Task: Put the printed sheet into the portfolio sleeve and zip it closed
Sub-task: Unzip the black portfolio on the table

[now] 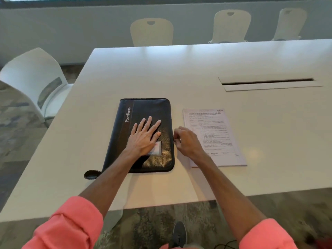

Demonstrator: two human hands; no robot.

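Observation:
A black portfolio sleeve (143,112) with "PortFolio" printed on a dark stripe lies flat on the white table (161,69), its zip looking closed around the edges. My left hand (143,136) rests flat on its cover, fingers spread. My right hand (186,141) sits at the sleeve's right edge, fingertips pinched on the zip pull there. The printed sheet (219,126) lies flat on the table just right of the sleeve, partly under my right wrist.
A small black round disc (92,174) lies off the sleeve's near left corner. A cable slot (267,82) is cut into the table at the far right. White chairs (34,78) stand at the left and along the far side.

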